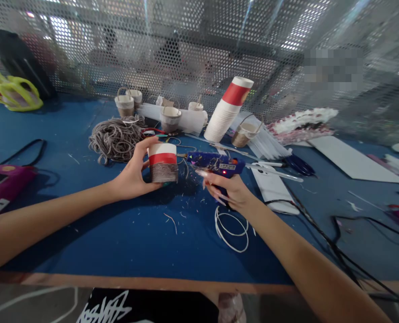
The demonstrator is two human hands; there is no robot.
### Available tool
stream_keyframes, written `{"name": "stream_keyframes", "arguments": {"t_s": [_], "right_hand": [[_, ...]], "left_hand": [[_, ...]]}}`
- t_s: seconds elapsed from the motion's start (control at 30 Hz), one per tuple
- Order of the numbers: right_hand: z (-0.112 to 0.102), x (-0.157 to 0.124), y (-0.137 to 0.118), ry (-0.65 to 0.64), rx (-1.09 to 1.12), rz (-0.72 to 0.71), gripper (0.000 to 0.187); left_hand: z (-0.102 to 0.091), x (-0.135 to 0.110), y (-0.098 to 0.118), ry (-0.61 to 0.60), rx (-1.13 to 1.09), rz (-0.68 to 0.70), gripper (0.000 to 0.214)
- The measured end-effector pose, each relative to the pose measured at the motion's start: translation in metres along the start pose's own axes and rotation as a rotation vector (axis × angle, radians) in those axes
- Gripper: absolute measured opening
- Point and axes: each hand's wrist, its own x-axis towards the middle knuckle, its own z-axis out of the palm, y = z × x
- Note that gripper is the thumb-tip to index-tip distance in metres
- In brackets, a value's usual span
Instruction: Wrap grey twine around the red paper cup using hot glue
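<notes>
My left hand is closed round a paper cup with a red band and brown cord wound about its lower half, held just above the blue table. My right hand grips a blue glue gun with a red light lit. Its nozzle points left at the cup's side, close to the cord. A loose bundle of the same brown cord lies behind my left hand.
A tilted stack of red and white cups and several small cord-wrapped cup baskets stand at the back by a perforated metal screen. White wire loops, a white phone, black cables and a pink tool lie around.
</notes>
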Motion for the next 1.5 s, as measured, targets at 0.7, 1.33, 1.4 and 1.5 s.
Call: {"name": "stream_keyframes", "arguments": {"t_s": [0.7, 1.33, 1.4, 1.5], "right_hand": [[0.009, -0.003, 0.01, 0.075, -0.139, 0.03, 0.03], [0.007, -0.002, 0.011, 0.065, -0.14, 0.004, 0.02], [0.007, -0.002, 0.012, 0.06, -0.135, -0.009, 0.018], [0.006, -0.002, 0.013, 0.069, -0.145, -0.025, 0.017]], "left_hand": [[0.0, 0.002, 0.002, -0.041, -0.077, -0.019, 0.087], [0.0, 0.001, 0.003, -0.062, -0.064, 0.011, 0.084], [0.0, 0.001, 0.003, -0.066, -0.069, 0.012, 0.083], [-0.001, 0.001, 0.002, -0.072, -0.064, 0.007, 0.085]]}}
